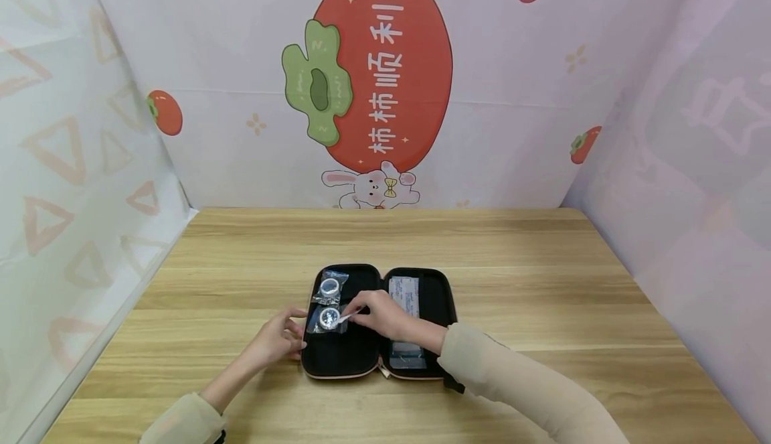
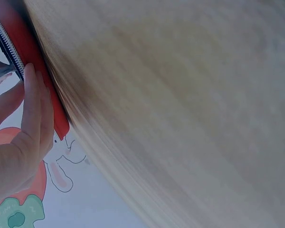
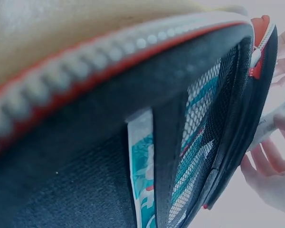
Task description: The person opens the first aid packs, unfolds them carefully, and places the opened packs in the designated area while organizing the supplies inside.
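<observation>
A zip case [image 1: 340, 362] with a black inside and a red outer wall lies unfolded on the table. In its left half are two white tape rolls [image 1: 329, 287] in clear plastic wraps, one behind the other. My right hand [image 1: 382, 313] reaches across the fold and pinches a small white packet [image 1: 349, 317] close over the nearer wrapped roll. My left hand [image 1: 278, 340] is at the case's left edge. In the left wrist view, its straight fingers [image 2: 32, 102] lie along the red wall [image 2: 61, 121], below the zipper.
The case's right half has a mesh pocket [image 3: 199, 116] with printed packets inside, crossed by a dark strap [image 3: 167, 142]. A long pale packet [image 1: 405, 293] shows there from above, partly behind my right forearm. The wooden table [image 1: 542, 283] meets printed cloth walls on three sides.
</observation>
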The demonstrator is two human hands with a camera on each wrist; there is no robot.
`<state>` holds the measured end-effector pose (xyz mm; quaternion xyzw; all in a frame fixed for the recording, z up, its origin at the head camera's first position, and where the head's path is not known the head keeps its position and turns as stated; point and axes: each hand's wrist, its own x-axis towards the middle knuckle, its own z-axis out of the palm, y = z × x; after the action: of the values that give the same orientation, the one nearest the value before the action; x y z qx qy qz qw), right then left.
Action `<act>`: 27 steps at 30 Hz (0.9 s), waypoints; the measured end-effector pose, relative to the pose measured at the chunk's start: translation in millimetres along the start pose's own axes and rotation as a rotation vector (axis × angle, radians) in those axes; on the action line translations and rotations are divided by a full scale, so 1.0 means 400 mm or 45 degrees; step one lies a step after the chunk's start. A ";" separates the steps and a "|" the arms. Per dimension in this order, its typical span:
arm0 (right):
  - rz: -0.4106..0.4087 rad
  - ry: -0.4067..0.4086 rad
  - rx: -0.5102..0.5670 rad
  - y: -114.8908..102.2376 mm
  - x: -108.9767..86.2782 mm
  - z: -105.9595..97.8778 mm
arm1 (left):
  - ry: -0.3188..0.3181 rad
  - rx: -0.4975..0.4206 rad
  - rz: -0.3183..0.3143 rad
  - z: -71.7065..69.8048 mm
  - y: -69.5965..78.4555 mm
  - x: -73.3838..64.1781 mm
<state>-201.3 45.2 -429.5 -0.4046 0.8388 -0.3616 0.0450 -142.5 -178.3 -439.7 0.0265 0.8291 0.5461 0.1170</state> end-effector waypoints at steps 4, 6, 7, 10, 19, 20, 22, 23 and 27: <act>0.019 0.102 0.027 -0.001 -0.003 -0.007 | 0.001 -0.002 -0.002 -0.001 0.000 0.000; 0.026 0.144 0.050 -0.001 -0.004 -0.010 | 0.002 -0.001 -0.003 -0.001 0.000 0.000; 0.029 0.161 0.062 -0.001 -0.005 -0.012 | 0.003 0.000 -0.005 -0.001 0.000 0.000; 0.045 0.197 0.106 -0.002 -0.009 -0.017 | 0.005 0.000 -0.010 0.000 0.000 0.000; 0.152 0.289 0.202 -0.005 -0.028 -0.043 | -0.004 -0.033 -0.015 0.001 -0.002 -0.002; 0.167 0.295 0.208 -0.005 -0.031 -0.046 | -0.003 -0.035 -0.013 0.001 -0.002 -0.002; 0.195 0.316 0.217 -0.005 -0.036 -0.053 | -0.003 -0.036 -0.010 0.001 -0.002 -0.002; 0.210 0.333 0.225 -0.005 -0.039 -0.057 | -0.002 -0.035 -0.009 0.001 -0.003 -0.002; 0.308 0.398 0.345 -0.002 -0.051 -0.068 | -0.002 -0.031 -0.012 0.001 -0.003 -0.002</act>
<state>-197.2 74.8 -413.5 -0.2304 0.8218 -0.5210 0.0116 -141.4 -178.7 -440.8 0.0217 0.8224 0.5556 0.1205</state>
